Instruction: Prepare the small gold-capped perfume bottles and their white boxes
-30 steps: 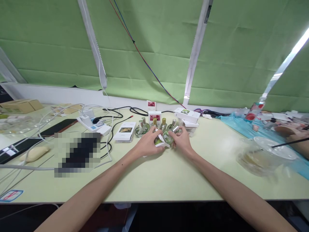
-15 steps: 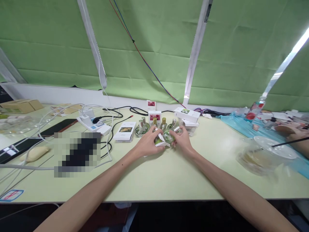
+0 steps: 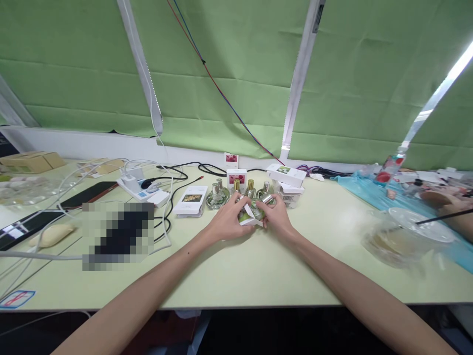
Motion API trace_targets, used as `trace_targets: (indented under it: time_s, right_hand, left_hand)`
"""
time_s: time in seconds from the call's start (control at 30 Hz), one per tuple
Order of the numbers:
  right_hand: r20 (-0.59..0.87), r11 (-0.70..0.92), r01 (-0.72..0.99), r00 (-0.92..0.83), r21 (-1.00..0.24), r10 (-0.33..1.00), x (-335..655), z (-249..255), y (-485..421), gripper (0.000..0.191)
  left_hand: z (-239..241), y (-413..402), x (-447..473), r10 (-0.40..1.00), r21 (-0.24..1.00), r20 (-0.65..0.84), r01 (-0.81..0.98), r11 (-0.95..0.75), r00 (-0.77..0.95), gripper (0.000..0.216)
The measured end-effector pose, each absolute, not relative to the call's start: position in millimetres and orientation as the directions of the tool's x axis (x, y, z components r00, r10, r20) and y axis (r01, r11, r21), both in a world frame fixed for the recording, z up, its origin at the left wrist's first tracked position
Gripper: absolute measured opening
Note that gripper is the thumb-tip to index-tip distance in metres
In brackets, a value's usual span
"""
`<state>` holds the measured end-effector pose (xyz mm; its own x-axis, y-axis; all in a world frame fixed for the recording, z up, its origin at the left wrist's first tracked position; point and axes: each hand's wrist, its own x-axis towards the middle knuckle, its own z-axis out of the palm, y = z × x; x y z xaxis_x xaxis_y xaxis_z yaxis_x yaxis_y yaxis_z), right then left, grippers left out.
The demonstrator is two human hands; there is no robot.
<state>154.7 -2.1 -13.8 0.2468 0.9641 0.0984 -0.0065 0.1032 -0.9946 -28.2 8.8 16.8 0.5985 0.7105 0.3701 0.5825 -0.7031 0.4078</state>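
Observation:
My left hand (image 3: 229,218) is closed around a small white box (image 3: 248,222) with a green print, its open end facing right. In my right hand (image 3: 278,217) is a round glass perfume bottle (image 3: 258,212) with a silver cap, tilted so that its base meets the box's open end. How deep the bottle sits in the box is partly hidden by the flaps and fingers. Just behind my hands stand several perfume bottles, among them one with a gold cap (image 3: 251,185) and a pair with silver caps (image 3: 217,197).
A white box with a yellow flower print (image 3: 191,201) lies left of the bottles; another white box (image 3: 286,174) rests on a stack at right. A power strip (image 3: 137,189) and cables spread left. A lidded clear container (image 3: 399,246) and blue plastic sheet (image 3: 354,190) are right.
My right hand has moved slightly left with the perfume bottle, and more of the bottle is now behind the box's flaps. My left hand keeps its hold on the box.

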Motion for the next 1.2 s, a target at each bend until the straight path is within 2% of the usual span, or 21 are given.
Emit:
trace_targets:
  time_s: [0.17,0.5,0.73,0.93,1.2]
  right_hand:
    - [0.087,0.091,-0.002,0.251,-0.996,0.964,153.2,-11.3,-4.2,0.052]
    - [0.037,0.034,0.016,0.255,-0.999,0.966,151.8,-9.6,-5.1,0.050]
    - [0.015,0.014,0.006,0.236,-1.000,0.972,151.3,-11.2,-5.4,0.052]
    - [-0.030,-0.035,0.015,0.234,-0.999,0.972,150.5,-8.6,-7.3,0.044]
    - [-0.069,-0.075,0.017,0.223,-0.997,0.972,148.4,-8.5,-7.3,0.039]
  left_hand:
    - [16.2,8.9,-27.2,0.725,0.422,0.362,0.591,-0.688,0.586,0.048]
    - [18.9,5.7,-25.6,0.749,0.471,0.322,0.588,-0.658,0.579,0.049]
    - [20.6,4.5,-24.5,0.759,0.435,0.288,0.627,-0.647,0.584,0.049]
    - [21.5,7.2,-26.2,0.770,0.394,0.219,0.668,-0.632,0.599,0.051]
    - [20.8,10.5,-28.7,0.780,0.413,0.182,0.674,-0.613,0.598,0.054]
